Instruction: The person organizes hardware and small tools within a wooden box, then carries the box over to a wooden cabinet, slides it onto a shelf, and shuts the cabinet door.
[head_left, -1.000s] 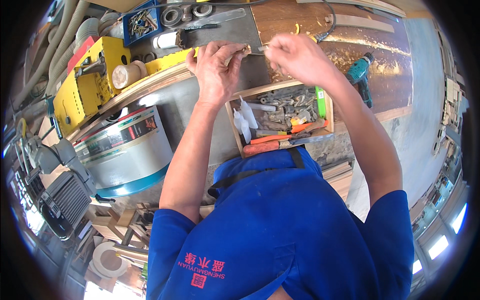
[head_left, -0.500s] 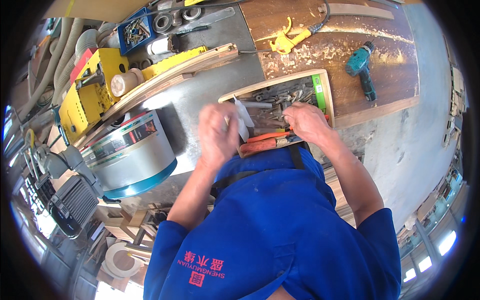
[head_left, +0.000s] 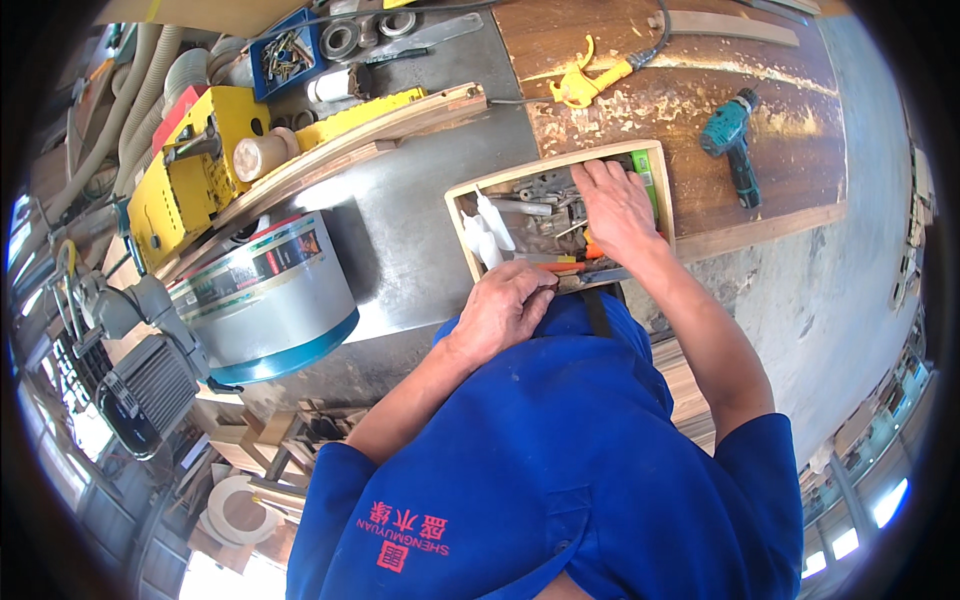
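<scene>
A shallow wooden box (head_left: 559, 163) full of small metal parts stands against my front. My left hand (head_left: 500, 308) curls closed at its near left edge, over the spot where a red tool handle lay; what the fingers grip is hidden. Deeper in the box, my right hand (head_left: 617, 208) reaches in with fingers stretched forward, over the metal parts (head_left: 566, 219). White squeeze bottles (head_left: 488, 229) lie at the box's left end, and a green level (head_left: 645, 176) stands at its right end. An orange handle (head_left: 562, 267) shows beside my left fingertips.
A teal cordless drill (head_left: 731, 143) and a yellow air gun (head_left: 582, 82) lie on the brown board (head_left: 690, 110). Left of the box stand a big silver bucket (head_left: 272, 305), a yellow machine part (head_left: 190, 185) and long wooden strips (head_left: 350, 142). A blue bin (head_left: 288, 55) holds screws.
My left hand has come down and right, from above the box's left end to its near edge. My right hand has shifted farther into the box, and its fingers have straightened.
</scene>
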